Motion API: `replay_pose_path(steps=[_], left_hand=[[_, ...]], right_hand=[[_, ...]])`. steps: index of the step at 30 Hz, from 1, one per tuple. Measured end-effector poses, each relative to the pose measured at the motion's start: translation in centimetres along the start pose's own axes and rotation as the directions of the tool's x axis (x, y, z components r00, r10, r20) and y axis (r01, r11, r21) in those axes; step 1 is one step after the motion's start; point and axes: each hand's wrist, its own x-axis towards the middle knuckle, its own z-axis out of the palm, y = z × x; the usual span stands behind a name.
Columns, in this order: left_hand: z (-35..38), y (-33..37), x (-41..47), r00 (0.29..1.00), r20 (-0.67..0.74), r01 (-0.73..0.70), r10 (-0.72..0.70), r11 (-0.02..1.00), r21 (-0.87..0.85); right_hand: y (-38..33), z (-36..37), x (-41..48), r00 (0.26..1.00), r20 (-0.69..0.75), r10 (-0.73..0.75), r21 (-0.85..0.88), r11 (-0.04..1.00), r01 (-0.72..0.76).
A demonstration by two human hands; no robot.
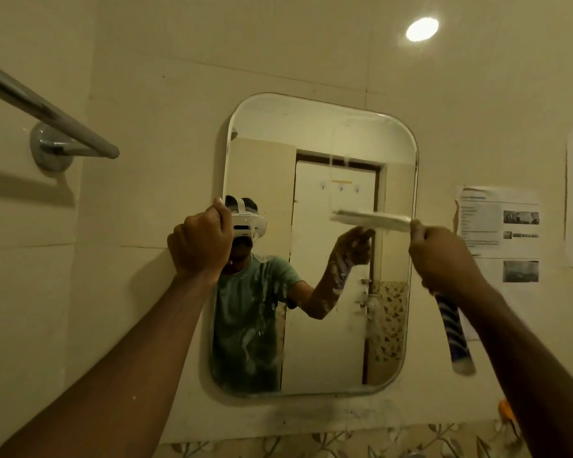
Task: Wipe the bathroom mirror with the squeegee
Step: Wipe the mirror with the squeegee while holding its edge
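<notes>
A rounded rectangular mirror (325,325) hangs on the cream tiled wall, with wet streaks and soapy smears on its lower left glass. My right hand (444,256) grips the squeegee (371,219) by its blue-and-white striped handle. The white blade lies flat against the mirror's right side at about mid-height. My left hand (201,239) is closed around the mirror's left edge, thumb on top. The glass reflects a person in a green shirt and a door.
A chrome towel bar (47,110) juts out from the wall at upper left. Printed paper notices (500,223) are stuck on the wall right of the mirror. An orange object (506,411) peeks out at lower right. Leaf-patterned tiles run below.
</notes>
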Motion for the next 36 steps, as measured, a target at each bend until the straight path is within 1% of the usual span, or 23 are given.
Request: replay_pose_path(steps=[5, 8, 10, 13, 15, 17, 19, 21, 26, 30, 36], left_hand=[[0.3, 0.0, -0.1, 1.0, -0.015, 0.016, -0.017, 1.0, -0.025], [0.3, -0.1, -0.2, 0.999, -0.029, 0.015, -0.015, 1.0, -0.021], [0.3, -0.1, -0.2, 0.999, -0.035, 0.016, -0.017, 0.999, -0.036], [0.3, -0.1, -0.1, 0.999, -0.043, 0.016, -0.019, 0.999, -0.051], [0.3, -0.1, -0.1, 0.999, -0.039, 0.018, -0.02, 0.998, -0.06], [0.3, 0.0, -0.1, 0.999, -0.02, 0.031, -0.032, 0.998, -0.063], [0.1, 0.0, -0.2, 0.999, -0.008, 0.047, -0.048, 0.997, -0.064], [-0.1, 0.1, -0.4, 0.998, 0.001, 0.06, -0.06, 0.997, -0.055], [-0.3, -0.2, -0.9, 0.999, 0.008, 0.04, -0.04, 0.998, -0.045], [-0.3, -0.3, -1.3, 0.999, -0.013, 0.038, -0.038, 0.998, -0.04], [-0.3, -0.7, -2.8, 0.999, 0.006, 0.04, -0.04, 0.999, -0.032]], right_hand=[[-5.2, -4.3, 7.5, 0.988, -0.153, -0.014, 0.012, 1.0, 0.016], [-6.2, -4.9, 9.0, 0.988, -0.154, -0.011, 0.011, 1.0, 0.012], [-5.1, -3.7, 8.0, 0.991, -0.13, -0.018, -0.008, 1.0, 0.017], [-1.1, 0.0, 4.4, 0.992, -0.104, -0.066, -0.003, 0.998, 0.066], [1.4, 2.5, 1.1, 0.995, -0.092, -0.042, 0.031, 0.998, 0.045], [2.8, 4.1, -2.0, 0.998, -0.054, -0.015, 0.023, 1.0, 0.016], [3.0, 3.9, -3.5, 1.0, -0.005, 0.006, 0.005, 1.0, -0.006], [2.2, 2.5, -2.5, 1.0, 0.01, 0.012, -0.006, 1.0, -0.012], [-0.8, -1.3, 2.9, 0.996, -0.067, -0.064, 0.02, 0.998, 0.066], [1.1, 1.2, 0.5, 0.995, -0.071, -0.07, 0.015, 0.997, 0.071], [6.7, 6.6, -7.7, 1.0, -0.008, 0.019, -0.038, 0.999, -0.02]])
